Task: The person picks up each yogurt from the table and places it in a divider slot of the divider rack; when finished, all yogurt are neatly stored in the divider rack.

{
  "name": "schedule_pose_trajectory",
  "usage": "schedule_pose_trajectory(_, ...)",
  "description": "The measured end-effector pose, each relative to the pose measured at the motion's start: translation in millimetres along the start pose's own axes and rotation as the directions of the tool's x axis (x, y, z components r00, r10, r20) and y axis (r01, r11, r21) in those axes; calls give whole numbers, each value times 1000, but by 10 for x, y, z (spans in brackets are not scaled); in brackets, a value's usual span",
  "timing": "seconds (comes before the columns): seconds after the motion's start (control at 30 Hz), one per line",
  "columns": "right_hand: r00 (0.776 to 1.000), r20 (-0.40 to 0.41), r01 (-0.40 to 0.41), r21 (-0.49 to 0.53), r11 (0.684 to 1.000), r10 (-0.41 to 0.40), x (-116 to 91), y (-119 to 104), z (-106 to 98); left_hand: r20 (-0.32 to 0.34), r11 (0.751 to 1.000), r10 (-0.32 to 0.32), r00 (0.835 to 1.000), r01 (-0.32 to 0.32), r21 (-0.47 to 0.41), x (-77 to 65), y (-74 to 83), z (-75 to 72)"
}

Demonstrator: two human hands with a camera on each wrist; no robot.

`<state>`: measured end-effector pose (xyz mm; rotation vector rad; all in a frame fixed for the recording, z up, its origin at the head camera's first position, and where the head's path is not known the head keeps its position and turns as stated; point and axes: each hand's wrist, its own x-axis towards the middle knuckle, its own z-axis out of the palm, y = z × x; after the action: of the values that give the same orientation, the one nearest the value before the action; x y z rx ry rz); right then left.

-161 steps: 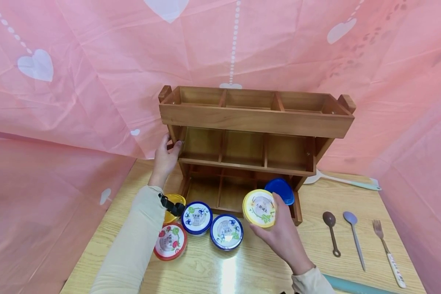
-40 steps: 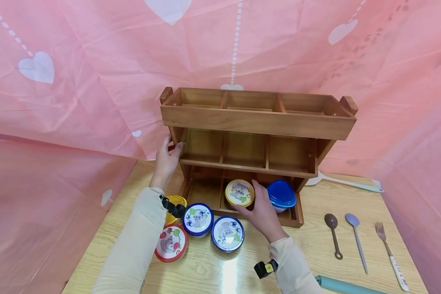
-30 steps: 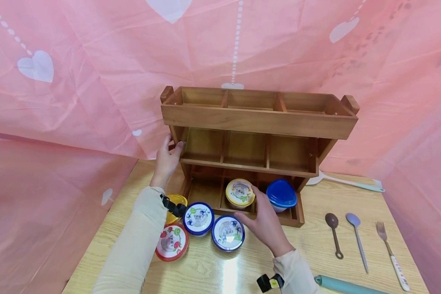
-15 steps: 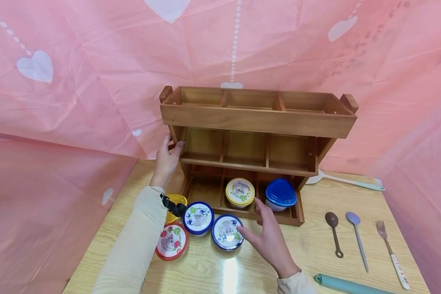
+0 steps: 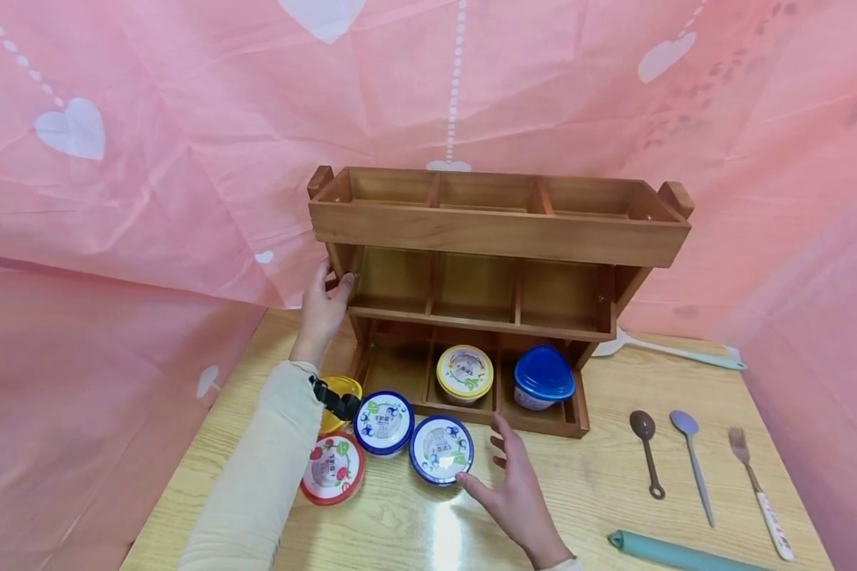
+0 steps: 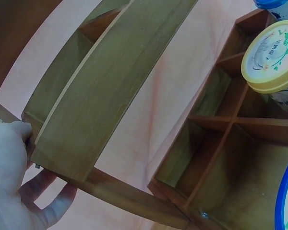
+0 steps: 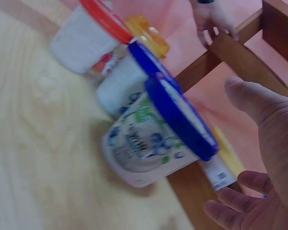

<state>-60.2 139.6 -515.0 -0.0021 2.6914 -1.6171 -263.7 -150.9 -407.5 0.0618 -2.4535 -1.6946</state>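
A three-tier wooden rack with divided compartments stands at the back of the table. My left hand grips its left side frame by the middle tier, thumb in front, fingers behind. My right hand is held with fingers spread, just right of a blueberry tub with a blue-rimmed lid. In the right wrist view the thumb and fingers stand apart beside that tub, with nothing held. In the bottom tier, a yellow-lidded tub sits in the middle compartment and a tub with a plain blue lid in the right one.
Left of the nearest tub stand another blueberry tub, a red-lidded tub and a yellow-lidded container partly behind my left wrist. On the right lie a brown spoon, a grey-blue spoon, a fork, a teal roll and a white-headed utensil.
My right hand set the yellow-lidded tub into the bottom middle compartment, let go and drew back toward the near blueberry tub. The left hand has stayed on the rack.
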Motion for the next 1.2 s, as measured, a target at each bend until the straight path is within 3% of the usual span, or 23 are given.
schedule_pose_trajectory(0.43, 996, 92, -16, 17, 1000, 14, -54, 228, 263, -6, 1000, 18, 1000, -18, -1, -12, 27, -15)
schedule_pose_trajectory(0.9, 995, 97, 2, 23, 1000, -4, -27, 257, 383, -15, 1000, 29, 999, -29, -2, -4, -1, -4)
schedule_pose_trajectory(1.2, 994, 108, -9, -47, 999, 14, -4, 248, 401, -8, 999, 31, 999, -31, -7, -12, -8, -7)
